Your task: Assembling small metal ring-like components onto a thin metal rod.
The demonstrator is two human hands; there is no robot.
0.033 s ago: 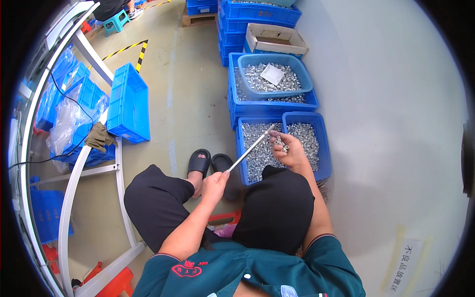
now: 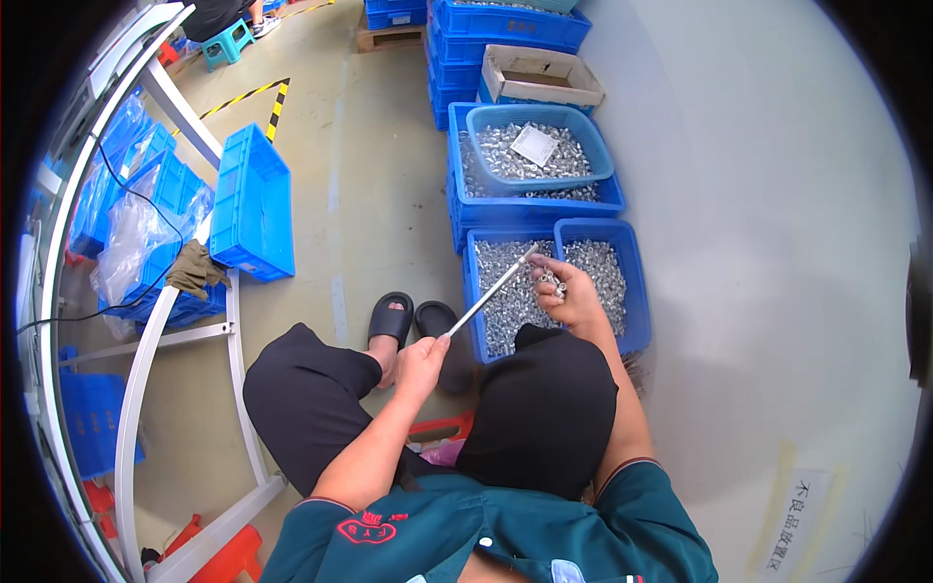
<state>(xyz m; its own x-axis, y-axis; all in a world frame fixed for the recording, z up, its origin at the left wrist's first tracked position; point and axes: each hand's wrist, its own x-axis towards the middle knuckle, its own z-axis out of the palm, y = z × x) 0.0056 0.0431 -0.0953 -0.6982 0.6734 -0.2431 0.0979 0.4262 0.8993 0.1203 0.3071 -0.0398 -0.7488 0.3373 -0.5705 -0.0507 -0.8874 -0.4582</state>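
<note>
Change: nothing we can see has shifted since the earlier picture — both our hands and the rod sit as they did.
Left hand: our left hand [image 2: 420, 358] has its fingers wrapped tight round the lower end of the thin, straight silver metal rod [image 2: 489, 294], above our knee.
Rod: it slants up and to the right, its tip meeting our right hand over the bins.
Right hand: our right hand [image 2: 567, 291] has its fingers curled round a few small shiny metal parts [image 2: 552, 282], right at the rod's tip.
Bins: two blue plastic bins of small silver metal pieces [image 2: 609, 275] stand on the floor just ahead of our knees — the hand hovers over them.
Behind: a round blue plastic basin [image 2: 537, 146] of like pieces rests on stacked blue crates.
Feet: black slide sandals [image 2: 392, 317] on the floor.
</note>
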